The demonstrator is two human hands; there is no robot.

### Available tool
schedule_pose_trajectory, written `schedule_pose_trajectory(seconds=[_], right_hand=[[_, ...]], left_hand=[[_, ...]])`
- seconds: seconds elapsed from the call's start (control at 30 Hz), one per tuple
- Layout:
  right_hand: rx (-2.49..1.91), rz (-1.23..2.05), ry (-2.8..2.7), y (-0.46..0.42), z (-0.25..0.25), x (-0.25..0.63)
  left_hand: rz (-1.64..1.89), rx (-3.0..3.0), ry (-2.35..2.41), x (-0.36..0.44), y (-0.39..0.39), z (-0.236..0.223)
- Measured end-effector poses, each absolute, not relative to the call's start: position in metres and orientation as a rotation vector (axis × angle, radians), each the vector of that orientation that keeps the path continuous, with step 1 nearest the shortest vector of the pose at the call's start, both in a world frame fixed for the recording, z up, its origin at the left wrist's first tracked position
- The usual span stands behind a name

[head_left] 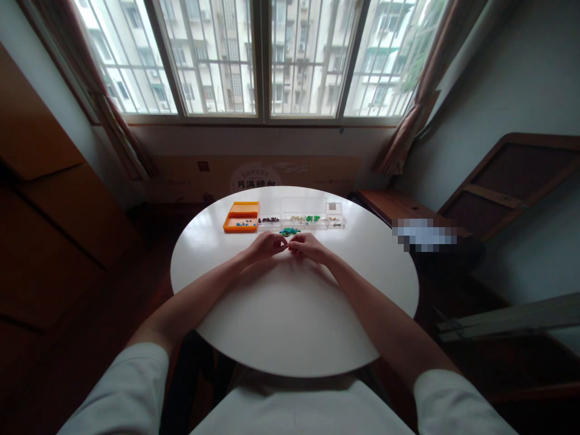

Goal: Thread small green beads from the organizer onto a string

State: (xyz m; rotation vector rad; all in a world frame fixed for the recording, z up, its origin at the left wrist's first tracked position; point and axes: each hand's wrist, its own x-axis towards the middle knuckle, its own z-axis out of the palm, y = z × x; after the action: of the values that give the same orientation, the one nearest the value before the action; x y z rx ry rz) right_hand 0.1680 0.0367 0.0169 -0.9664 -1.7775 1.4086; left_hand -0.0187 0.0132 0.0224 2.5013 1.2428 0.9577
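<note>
Both my hands rest on a round white table [294, 314], fingertips meeting near its middle. My left hand [267, 246] is curled in a pinch, and so is my right hand [307, 246]; what they pinch is too small to make out. Just beyond the fingertips lies a small heap of teal and green beads [289, 231]. Behind it stands a clear plastic compartment box [301, 219] holding dark, pale and green beads. An orange tray [241, 217] with a few beads sits to the box's left.
A wide barred window [263, 57] with curtains fills the far wall. A cardboard sheet [254, 175] leans below it. Wooden furniture [54, 205] stands at the left, and a wooden bench [399, 208] and frame at the right.
</note>
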Motion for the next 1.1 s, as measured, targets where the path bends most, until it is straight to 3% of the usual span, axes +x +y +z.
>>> schedule_pose_trajectory(seconds=[1.1], right_hand=[[-0.984,1.394,-1.784,0.0354,0.0181,0.1673]], left_hand=[[0.939,2.516,1.271,-0.0186,0.0145,0.0206]])
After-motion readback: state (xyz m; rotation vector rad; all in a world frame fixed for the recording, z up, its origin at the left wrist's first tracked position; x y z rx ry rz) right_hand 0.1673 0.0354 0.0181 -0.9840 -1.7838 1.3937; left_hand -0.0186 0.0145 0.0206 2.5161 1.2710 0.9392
